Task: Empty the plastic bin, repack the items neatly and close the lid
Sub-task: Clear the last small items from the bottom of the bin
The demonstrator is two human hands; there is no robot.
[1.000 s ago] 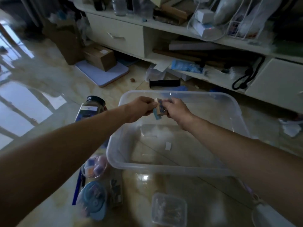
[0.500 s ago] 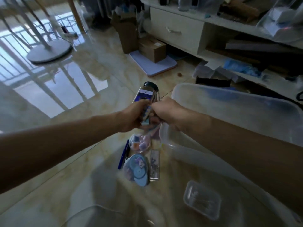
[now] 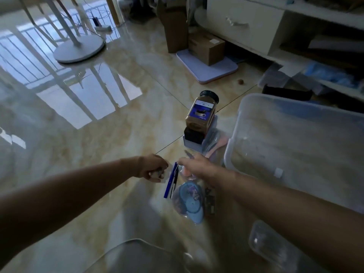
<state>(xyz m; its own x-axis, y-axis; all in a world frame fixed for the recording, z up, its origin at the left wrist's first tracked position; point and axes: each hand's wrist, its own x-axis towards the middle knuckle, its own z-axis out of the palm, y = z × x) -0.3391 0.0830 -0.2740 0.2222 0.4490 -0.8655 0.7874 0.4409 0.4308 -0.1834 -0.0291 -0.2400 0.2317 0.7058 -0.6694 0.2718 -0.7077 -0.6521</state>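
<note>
The clear plastic bin [image 3: 295, 146] sits on the floor at the right, open at the top, with only a small pale scrap [image 3: 278, 173] showing on its near wall. Its transparent lid [image 3: 137, 257] lies flat at the bottom edge of the view, well apart from it.

Just left of the bin the emptied items form a loose line on the floor: a brown jar with a dark cap and a blue label [image 3: 202, 113] resting on a small black and white box [image 3: 194, 138], pale pink and clear pieces [image 3: 213, 146] beside that, 2 pens [image 3: 171, 183] lying side by side, a clear bag of blue round pieces [image 3: 190, 201], and a small clear lidded box [image 3: 269, 245] nearer the camera.

The left hand [image 3: 152, 168] is curled around something small and pale, too blurred to name, low over the floor just left of the pens. The right hand [image 3: 197, 166] reaches over the pens and bag; whether its fingers hold anything cannot be told through the blur.

The floor [image 3: 118, 125] is glossy beige marble tile, reflecting a bright window and railing. At the far left stands a round grey base with white legs [image 3: 78, 48]. Further back, cardboard boxes [image 3: 205, 46] rest on a pale lilac board [image 3: 208, 67] beside a cream cabinet with a drawer [image 3: 242, 22] and cluttered low shelves.
</note>
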